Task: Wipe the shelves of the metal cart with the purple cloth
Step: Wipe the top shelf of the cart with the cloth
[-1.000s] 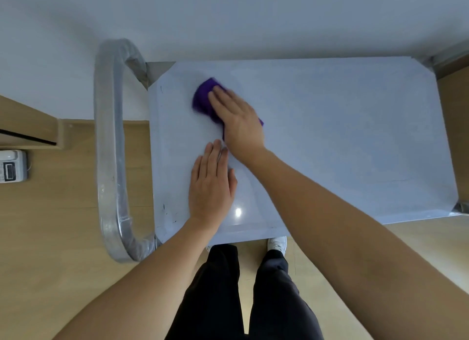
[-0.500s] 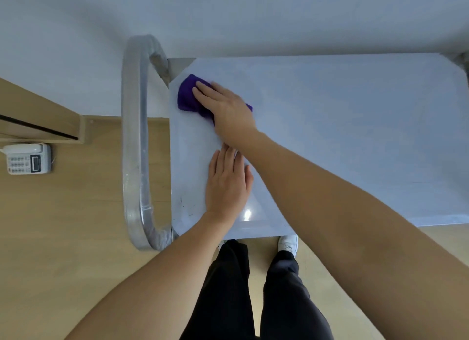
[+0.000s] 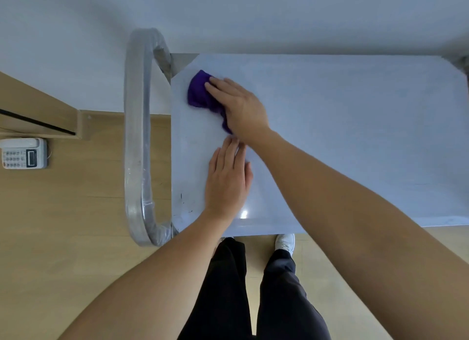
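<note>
The purple cloth (image 3: 200,93) lay bunched near the far left corner of the metal cart's top shelf (image 3: 355,136), pressed under the straight, unclenched fingers of the person's right hand (image 3: 238,108). The left hand (image 3: 227,177) rested flat and released on the shelf just behind it. Wiping appeared to be at an early stage: dark marks (image 3: 181,196) remained near the front left corner, and the shelf's wide right stretch seemed still to do. Any lower shelves were hidden, and the right end was cut off.
</note>
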A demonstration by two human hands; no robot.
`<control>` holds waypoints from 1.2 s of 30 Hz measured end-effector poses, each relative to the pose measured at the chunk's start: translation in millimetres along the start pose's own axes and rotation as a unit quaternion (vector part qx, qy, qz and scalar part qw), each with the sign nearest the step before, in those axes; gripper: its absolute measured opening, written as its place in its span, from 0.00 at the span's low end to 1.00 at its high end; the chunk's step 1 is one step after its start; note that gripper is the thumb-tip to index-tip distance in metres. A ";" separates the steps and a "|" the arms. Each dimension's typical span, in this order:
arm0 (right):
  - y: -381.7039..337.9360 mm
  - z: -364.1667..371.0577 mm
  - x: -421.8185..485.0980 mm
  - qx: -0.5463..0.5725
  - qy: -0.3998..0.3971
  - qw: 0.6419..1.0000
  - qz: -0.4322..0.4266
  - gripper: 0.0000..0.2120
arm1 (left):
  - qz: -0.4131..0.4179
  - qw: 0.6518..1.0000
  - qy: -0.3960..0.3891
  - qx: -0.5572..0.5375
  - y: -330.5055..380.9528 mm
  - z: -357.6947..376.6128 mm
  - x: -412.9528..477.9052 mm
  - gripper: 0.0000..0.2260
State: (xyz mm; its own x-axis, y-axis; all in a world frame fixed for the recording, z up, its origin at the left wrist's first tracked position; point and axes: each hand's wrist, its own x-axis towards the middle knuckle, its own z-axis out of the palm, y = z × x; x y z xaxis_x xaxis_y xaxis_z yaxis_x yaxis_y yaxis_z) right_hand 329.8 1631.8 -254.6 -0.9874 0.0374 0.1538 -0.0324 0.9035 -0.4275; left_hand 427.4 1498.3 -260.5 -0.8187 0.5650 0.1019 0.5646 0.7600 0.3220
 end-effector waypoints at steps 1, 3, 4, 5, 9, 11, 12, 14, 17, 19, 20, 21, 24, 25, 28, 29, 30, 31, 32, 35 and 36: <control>13.9 -6.6 -5.4 0.005 0.024 0.999 0.025 0.27 | -0.002 1.000 0.000 -0.002 0.3 0.6 0.2 0.18; 43.5 -24.7 -24.0 -0.004 0.077 0.990 0.120 0.30 | -0.003 1.000 0.001 -0.005 1.5 1.9 1.4 0.19; 55.4 -34.3 -35.7 -0.008 0.099 0.978 0.182 0.31 | -0.003 1.000 -0.003 -0.008 2.3 2.0 2.0 0.19; 62.6 -41.9 -45.4 -0.008 0.118 0.963 0.242 0.31 | -0.001 1.000 -0.008 -0.011 2.9 2.1 2.3 0.19; 36.0 -34.4 -59.0 -0.006 0.164 0.935 0.315 0.28 | -0.025 0.995 -0.007 -0.092 3.1 -1.9 6.3 0.16; 13.3 -18.4 -68.1 0.004 0.148 0.963 0.227 0.27 | -0.075 0.980 0.007 -0.186 2.1 -6.5 5.3 0.16; 4.7 -13.0 -75.8 0.008 0.129 0.975 0.179 0.27 | -0.095 0.971 0.014 -0.220 1.1 -8.9 4.9 0.17; -3.8 -11.4 -93.2 0.005 0.077 0.992 0.104 0.28 | -0.104 0.962 0.023 -0.252 -2.0 -12.6 3.7 0.17; 7.4 -21.1 -107.5 -0.028 0.035 0.998 0.035 0.32 | -0.071 0.965 0.012 -0.251 -3.6 -19.3 2.1 0.15; 10.6 -24.1 -107.1 -0.046 0.040 0.997 0.045 0.31 | -0.058 0.973 0.003 -0.224 -5.6 -25.2 -0.4 0.14; 6.6 -23.9 -105.4 -0.045 0.052 0.995 0.074 0.30 | -0.061 0.976 0.004 -0.208 -7.3 -28.1 -3.8 0.14; -1.3 -21.9 -104.1 -0.041 0.068 0.991 0.111 0.29 | -0.073 0.977 0.007 -0.198 -8.9 -31.0 -9.1 0.14; -37.4 -9.3 -105.9 -0.036 0.098 0.979 0.178 0.27 | -0.148 0.965 0.023 -0.214 -15.8 -43.1 -31.5 0.14; -49.6 -4.2 -109.3 -0.034 0.094 0.980 0.172 0.26 | -0.169 0.959 0.030 -0.226 -18.1 -46.7 -39.2 0.15; -78.9 7.0 -125.0 -0.027 0.063 0.990 0.124 0.24 | -0.198 0.947 0.046 -0.249 -20.9 -58.0 -56.9 0.16; -86.2 9.1 -131.1 -0.025 0.053 0.992 0.110 0.24 | -0.204 0.945 0.050 -0.250 -21.2 -61.5 -59.7 0.16; -91.6 10.5 -137.1 -0.022 0.043 0.994 0.098 0.24 | -0.209 0.944 0.051 -0.250 -21.0 -64.5 -61.5 0.16; -94.3 10.8 -142.3 -0.021 0.036 0.995 0.086 0.25 | -0.213 0.944 0.050 -0.248 -21.1 -66.4 -62.3 0.15; -94.4 9.7 -146.4 -0.020 0.030 0.996 0.076 0.26 | -0.214 0.945 0.046 -0.243 -21.1 -67.2 -62.7 0.15; -84.0 -0.5 -154.4 -0.014 0.009 0.997 0.072 0.34 | -0.190 0.958 0.040 -0.213 -17.0 -63.7 -61.7 0.14; -79.1 -6.1 -157.3 -0.012 0.006 0.997 0.081 0.35 | -0.180 0.961 0.036 -0.205 -13.2 -61.9 -60.7 0.14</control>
State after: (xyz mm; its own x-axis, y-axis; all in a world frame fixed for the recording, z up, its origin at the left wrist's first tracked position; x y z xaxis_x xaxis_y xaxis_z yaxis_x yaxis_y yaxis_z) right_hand 488.7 1557.1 -239.5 -0.9772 0.1895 0.0953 0.1321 0.8952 -0.4257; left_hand 463.2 1434.1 -212.7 -0.9669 0.2537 -0.0261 0.1661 0.7039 0.6906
